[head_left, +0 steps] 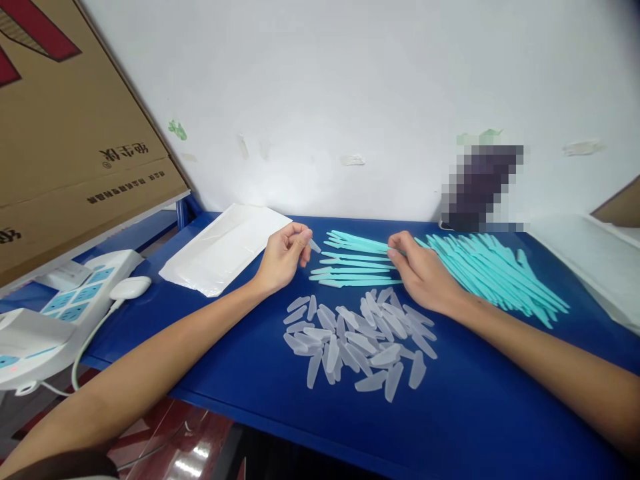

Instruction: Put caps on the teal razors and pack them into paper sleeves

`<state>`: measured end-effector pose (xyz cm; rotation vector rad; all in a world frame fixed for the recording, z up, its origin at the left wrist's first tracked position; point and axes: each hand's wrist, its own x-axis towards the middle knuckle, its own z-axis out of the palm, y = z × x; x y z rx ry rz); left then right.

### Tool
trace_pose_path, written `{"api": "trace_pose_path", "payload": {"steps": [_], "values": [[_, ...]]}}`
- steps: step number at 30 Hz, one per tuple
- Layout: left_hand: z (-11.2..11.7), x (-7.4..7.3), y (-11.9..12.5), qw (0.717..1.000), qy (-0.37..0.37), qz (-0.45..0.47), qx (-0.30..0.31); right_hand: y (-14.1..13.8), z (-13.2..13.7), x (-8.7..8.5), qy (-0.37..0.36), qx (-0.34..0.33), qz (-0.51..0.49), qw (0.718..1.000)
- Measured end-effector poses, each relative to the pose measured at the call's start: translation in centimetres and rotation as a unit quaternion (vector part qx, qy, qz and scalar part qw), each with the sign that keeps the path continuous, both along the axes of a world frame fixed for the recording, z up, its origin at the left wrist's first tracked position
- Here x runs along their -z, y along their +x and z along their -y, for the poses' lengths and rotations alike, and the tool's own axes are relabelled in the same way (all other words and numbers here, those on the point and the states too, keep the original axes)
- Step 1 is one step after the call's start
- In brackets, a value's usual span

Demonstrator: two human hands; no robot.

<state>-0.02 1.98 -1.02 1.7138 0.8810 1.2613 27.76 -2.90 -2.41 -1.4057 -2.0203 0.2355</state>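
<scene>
My left hand (pixel 285 259) pinches a small translucent blade cap (pixel 315 246) between thumb and fingers, its end sticking out to the right. My right hand (pixel 423 272) is closed at the handle end of a turquoise eyebrow razor (pixel 357 243). Several more razors (pixel 356 271) lie side by side between my hands, their blade ends to the left. Below them, loose translucent caps (pixel 363 340) are scattered in a heap on the blue table (pixel 480 393). A thick pile of turquoise razors (pixel 500 273) rests beyond my right hand, partly behind my wrist.
A white plastic bag (pixel 223 250) lies flat at the back left. At the left edge sits a power strip (pixel 75 300) with a white plug (pixel 130 288) and cable. A cardboard box (pixel 75 120) leans in upper left. A pixelated dark object (pixel 483 187) stands by the wall.
</scene>
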Motion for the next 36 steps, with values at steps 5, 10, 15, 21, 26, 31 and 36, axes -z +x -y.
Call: {"api": "trace_pose_path", "payload": {"steps": [5, 10, 15, 21, 26, 31, 36], "values": [[0.02, 0.24, -0.46, 0.984, 0.108, -0.139, -0.027, 0.02, -0.06, 0.08, 0.003, 0.011, 0.016, 1.0], [-0.08, 0.49, -0.67, 0.968, 0.15, -0.203, -0.014, 0.01, -0.18, 0.17, 0.008, 0.042, 0.022, 0.999], [-0.27, 0.6, -0.74, 0.963, 0.142, -0.228, -0.012, -0.03, -0.06, 0.07, 0.008, 0.045, 0.019, 0.999], [-0.39, 0.56, -0.76, 0.959, 0.152, -0.239, -0.022, 0.03, -0.05, 0.05, 0.007, 0.027, 0.021, 0.999], [-0.49, 0.61, -0.81, 0.962, 0.149, -0.229, -0.025, 0.13, -0.21, 0.16, 0.013, 0.024, 0.017, 0.999], [-0.67, 0.8, -0.84, 0.964, 0.148, -0.218, -0.029, 0.08, -0.14, 0.12, 0.011, 0.021, 0.02, 1.0], [-0.57, 0.77, -0.79, 0.967, 0.149, -0.207, -0.028, 0.07, -0.03, -0.01, 0.006, 0.012, 0.031, 0.999]]}}
